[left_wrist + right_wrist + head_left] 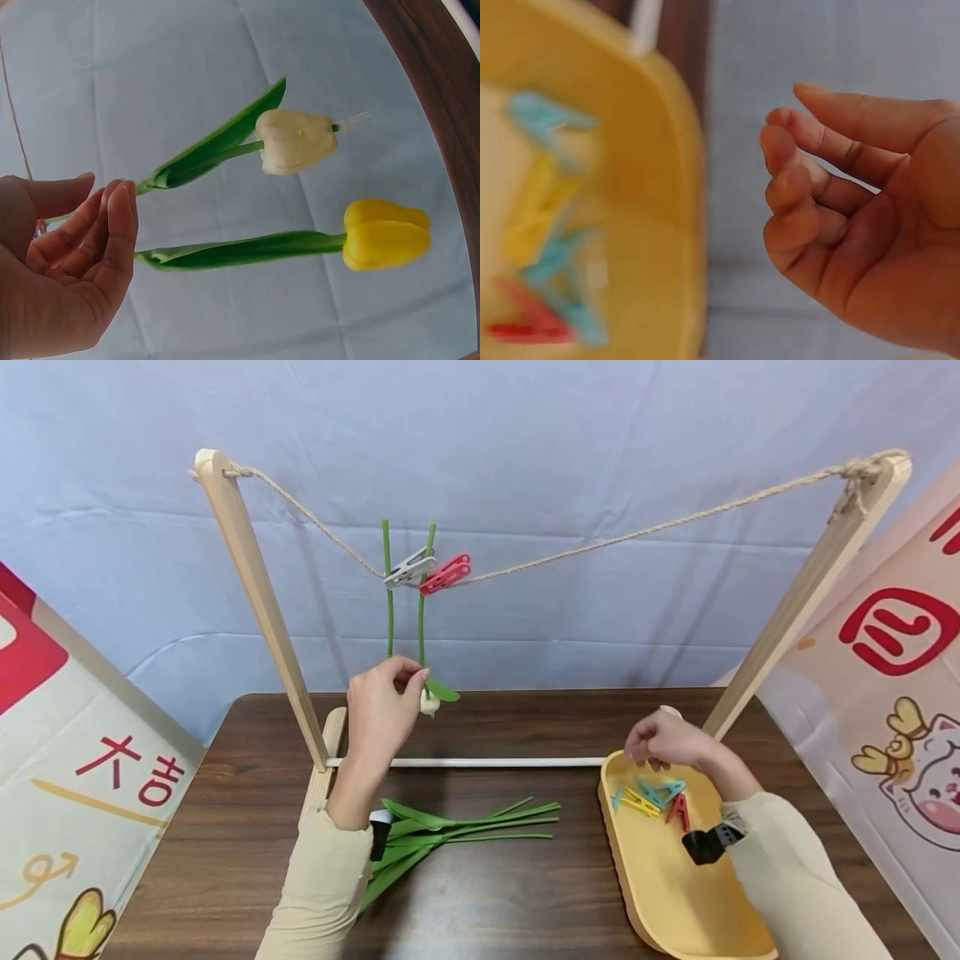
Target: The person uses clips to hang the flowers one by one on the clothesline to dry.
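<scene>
Though contact's unclear, a white tulip [296,142] hangs by the left hand [383,703].

Hanging tulips [386,236]: two. Clothespins [446,574]: two on rope [675,529], four in tray [652,893].

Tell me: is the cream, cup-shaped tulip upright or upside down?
The tulip is upside down: the red plastic clothespin grips its green stem on the beige rope, its bloom hanging below.
</scene>
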{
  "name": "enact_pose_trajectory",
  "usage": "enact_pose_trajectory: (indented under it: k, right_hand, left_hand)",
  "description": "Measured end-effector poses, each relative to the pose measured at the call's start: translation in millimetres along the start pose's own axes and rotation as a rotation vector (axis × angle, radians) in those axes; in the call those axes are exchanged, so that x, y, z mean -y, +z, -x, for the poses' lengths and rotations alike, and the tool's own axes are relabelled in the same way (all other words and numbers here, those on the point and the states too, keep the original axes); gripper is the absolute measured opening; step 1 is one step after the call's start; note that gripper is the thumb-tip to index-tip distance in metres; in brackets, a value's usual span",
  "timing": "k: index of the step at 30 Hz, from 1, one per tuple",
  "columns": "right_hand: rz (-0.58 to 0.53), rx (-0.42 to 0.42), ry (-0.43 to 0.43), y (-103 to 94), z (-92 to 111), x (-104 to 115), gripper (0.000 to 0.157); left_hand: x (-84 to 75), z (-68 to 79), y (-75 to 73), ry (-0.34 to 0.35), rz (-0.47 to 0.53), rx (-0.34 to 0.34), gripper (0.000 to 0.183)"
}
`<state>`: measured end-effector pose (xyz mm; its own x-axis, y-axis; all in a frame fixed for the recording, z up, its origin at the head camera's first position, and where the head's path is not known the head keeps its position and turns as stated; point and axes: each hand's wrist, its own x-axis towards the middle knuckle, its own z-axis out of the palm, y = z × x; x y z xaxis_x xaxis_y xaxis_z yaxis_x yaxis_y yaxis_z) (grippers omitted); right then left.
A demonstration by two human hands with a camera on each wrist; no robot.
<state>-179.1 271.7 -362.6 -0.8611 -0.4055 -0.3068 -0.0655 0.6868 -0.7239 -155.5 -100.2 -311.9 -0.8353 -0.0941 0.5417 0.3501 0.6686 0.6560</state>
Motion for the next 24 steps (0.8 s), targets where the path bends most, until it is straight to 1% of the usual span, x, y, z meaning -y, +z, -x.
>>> enact_pose_trajectory:
  k: [3,5,7,10,14,17,21,24]
  right_hand:
    - [-0.048,0.003,0.041,14.0,-2,-28,0.010]
    - [-0.071,-0.009,0.051,23.4,-2,-41,0.010]
    - [-0.063,-0.039,0.050,32.5,-2,-52,0.010]
    - [-0.005,-0.098,0.043,45.4,-2,-65,0.009]
    - [0.063,-0.172,0.055,59.0,-1,-74,0.009]
    - [0.072,-0.212,0.074,66.6,-3,-78,0.008]
    - [0.062,-0.225,0.060,72.9,-3,-79,0.008]
    - [0.066,-0.219,0.027,72.6,-2,-78,0.010]
  left_hand:
    - [0.5,0.3,-0.1,0.003,-0.002,0.000,0.010]
    - [0.4,0.4,-0.5,0.000,-0.001,0.000,0.009]
    - [0.5,0.7,-0.7,0.000,-0.004,0.000,0.010]
    - [0.7,1.1,-0.9,-0.003,-0.007,0.004,0.010]
    - [0.9,1.7,-0.8,-0.011,-0.013,0.017,0.010]
    - [0.9,2.3,-0.4,-0.014,-0.018,0.023,0.010]
    - [1.0,3.1,-0.1,-0.014,-0.017,0.024,0.010]
    - [1.0,3.5,0.0,-0.016,-0.016,0.029,0.010]
